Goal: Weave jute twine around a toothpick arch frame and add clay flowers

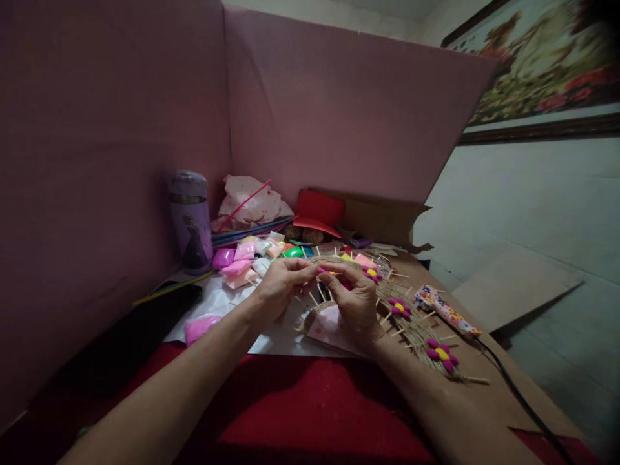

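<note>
Indoors, at a cluttered counter (489,413) screened by pink board (339,103), a person's left hand (281,284) and right hand (356,303) meet fingertip to fingertip, both pinched on a small pink clay piece (334,276) with a touch of yellow, held just above the far arc of a twine ring (411,326). The ring lies near the middle of the counter, curving toward its right edge, with toothpicks (477,380) bristling outward from the weave. Three pink flowers with yellow centres sit on that right-hand arc: one (372,274) just beside the right hand, a second (399,308) further along, a third (442,354) nearest the front edge. By the look of it the decorating is partly done, with the right side dressed and the arc under and left of the hands showing no flowers, though the hands hide part of it. A patterned tool (445,311) with a black cord (513,387) lies just beside the ring toward the right edge. Packets of coloured clay (242,258) are heaped toward the far left corner next to a purple bottle (190,219), on a white sheet (217,303); red cloth (300,407) covers the front edge.
</note>
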Motion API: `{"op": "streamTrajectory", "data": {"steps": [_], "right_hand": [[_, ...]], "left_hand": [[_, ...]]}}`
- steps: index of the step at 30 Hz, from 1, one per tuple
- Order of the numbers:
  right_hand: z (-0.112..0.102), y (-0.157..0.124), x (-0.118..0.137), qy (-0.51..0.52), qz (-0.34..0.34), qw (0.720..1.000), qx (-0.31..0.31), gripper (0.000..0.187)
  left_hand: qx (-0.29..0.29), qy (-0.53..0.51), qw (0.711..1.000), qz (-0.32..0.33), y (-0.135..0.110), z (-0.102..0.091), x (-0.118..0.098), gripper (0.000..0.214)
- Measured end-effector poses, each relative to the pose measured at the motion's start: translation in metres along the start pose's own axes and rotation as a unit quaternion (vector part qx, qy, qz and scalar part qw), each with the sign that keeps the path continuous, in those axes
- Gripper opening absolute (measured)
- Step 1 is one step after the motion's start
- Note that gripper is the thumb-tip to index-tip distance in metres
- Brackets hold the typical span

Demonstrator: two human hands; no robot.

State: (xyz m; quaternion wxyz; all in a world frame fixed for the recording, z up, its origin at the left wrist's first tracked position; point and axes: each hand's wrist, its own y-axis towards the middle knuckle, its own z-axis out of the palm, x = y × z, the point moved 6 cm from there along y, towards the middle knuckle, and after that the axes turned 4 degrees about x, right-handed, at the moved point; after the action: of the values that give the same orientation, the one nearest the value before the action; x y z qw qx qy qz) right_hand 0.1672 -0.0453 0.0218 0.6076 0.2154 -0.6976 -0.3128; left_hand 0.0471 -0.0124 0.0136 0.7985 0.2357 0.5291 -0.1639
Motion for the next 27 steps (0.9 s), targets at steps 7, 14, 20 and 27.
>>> {"op": "streamTrajectory", "data": {"steps": [7,14,20,27], "right_hand": [[0.0002,0.0013,0.0025,0.014,-0.019,1.0,0.004,0.011],[0.0007,0.0014,0.0035,0.015,-0.017,1.0,0.008,0.01],[0.0007,0.0016,0.0037,0.002,-0.011,1.0,0.005,0.011],[0.0001,0.0012,-0.0002,0.029,-0.021,0.999,-0.005,0.012]], "left_hand": [[0.003,0.005,1.0,-0.005,-0.0004,0.0009,-0.0004,0.028],[-0.003,-0.006,1.0,0.005,0.0002,-0.0001,-0.0009,0.028],[0.005,0.008,1.0,-0.01,-0.0001,0.0,0.0004,0.029],[0.013,0.019,1.0,-0.008,-0.0004,0.0013,0.0011,0.032]]}}
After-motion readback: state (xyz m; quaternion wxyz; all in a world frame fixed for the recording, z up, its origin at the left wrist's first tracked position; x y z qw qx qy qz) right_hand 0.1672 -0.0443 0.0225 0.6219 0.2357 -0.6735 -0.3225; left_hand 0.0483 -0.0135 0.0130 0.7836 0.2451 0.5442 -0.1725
